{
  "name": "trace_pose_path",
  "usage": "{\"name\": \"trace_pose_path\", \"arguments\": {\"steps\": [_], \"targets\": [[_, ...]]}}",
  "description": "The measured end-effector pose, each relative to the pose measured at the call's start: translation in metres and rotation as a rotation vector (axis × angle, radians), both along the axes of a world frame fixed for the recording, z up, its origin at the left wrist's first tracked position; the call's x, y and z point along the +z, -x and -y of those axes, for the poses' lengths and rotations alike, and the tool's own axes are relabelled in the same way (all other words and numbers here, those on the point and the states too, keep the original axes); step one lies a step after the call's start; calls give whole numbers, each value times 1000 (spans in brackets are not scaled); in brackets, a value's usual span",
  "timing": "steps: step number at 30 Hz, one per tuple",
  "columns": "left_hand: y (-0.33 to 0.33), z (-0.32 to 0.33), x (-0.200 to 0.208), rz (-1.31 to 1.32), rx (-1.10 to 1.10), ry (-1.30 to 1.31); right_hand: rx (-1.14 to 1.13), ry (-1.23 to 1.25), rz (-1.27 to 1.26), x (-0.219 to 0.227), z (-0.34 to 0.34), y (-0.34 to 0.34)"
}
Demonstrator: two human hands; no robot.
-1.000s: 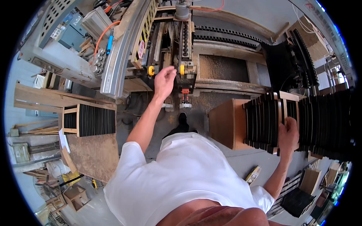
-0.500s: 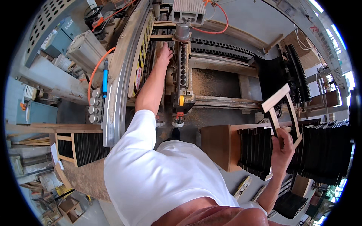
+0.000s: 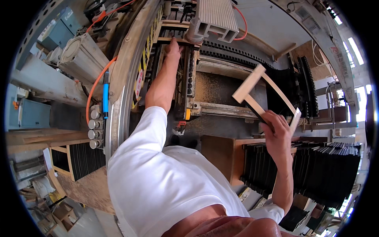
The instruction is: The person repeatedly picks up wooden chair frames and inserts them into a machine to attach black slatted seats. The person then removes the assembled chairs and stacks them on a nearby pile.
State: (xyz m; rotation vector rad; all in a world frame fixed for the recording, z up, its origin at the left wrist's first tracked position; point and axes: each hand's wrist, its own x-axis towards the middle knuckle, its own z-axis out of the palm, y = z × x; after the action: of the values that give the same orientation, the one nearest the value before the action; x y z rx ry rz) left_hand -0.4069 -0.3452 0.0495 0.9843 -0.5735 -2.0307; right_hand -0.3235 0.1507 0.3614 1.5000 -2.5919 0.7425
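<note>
My right hand (image 3: 277,132) is closed around one side of a pale wooden rectangular frame (image 3: 248,83). That frame is held tilted in the air, right of the machine. My left arm stretches forward into the machine, where my left hand (image 3: 173,49) pinches the near bar of another wooden frame (image 3: 167,40). This second frame lies under the machine's head, next to a round metal cylinder (image 3: 194,33). Some of my left fingers are hidden below the bar.
A ribbed aluminium beam (image 3: 217,19) overhangs the machine. Stacks of black-sided frames (image 3: 327,168) stand at the right beside a brown box (image 3: 219,156). More frames (image 3: 89,160) stand on a board at the left. An orange hose (image 3: 92,89) loops near a metal rail.
My right hand has carried its frame leftward, toward the machine. My left hand has moved slightly forward onto the bar. The whole view has shifted, and the aluminium beam looks nearer.
</note>
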Motion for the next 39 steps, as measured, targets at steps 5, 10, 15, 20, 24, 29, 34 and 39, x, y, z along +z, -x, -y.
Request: {"name": "trace_pose_path", "arguments": {"steps": [5, 10, 15, 20, 24, 29, 34, 39], "targets": [[-38, -60, 0, 15, 56, -89, 283, -43, 17, -37, 74, 26], [-109, -139, -11, -199, -60, -29, 527, -12, 39, -102, 158, 38], [-173, -193, 1, -310, -227, 111, 633, 73, 84, -173, 234, 41], [-180, -204, 2, -346, -183, 91, 667, 69, 7, -204, 257, 41], [-174, -205, -4, -364, -109, 84, 677, 39, -40, -212, 252, 49], [-183, -222, 2, -181, 1, 79, 675, 120, -126, -225, 266, 54], [-255, -283, 20, -147, -44, 168, 528, 107, -84, -243, 319, 72], [-335, -342, 33, -94, -80, 144, 356, -63, -254, -243, 362, 68]]}}
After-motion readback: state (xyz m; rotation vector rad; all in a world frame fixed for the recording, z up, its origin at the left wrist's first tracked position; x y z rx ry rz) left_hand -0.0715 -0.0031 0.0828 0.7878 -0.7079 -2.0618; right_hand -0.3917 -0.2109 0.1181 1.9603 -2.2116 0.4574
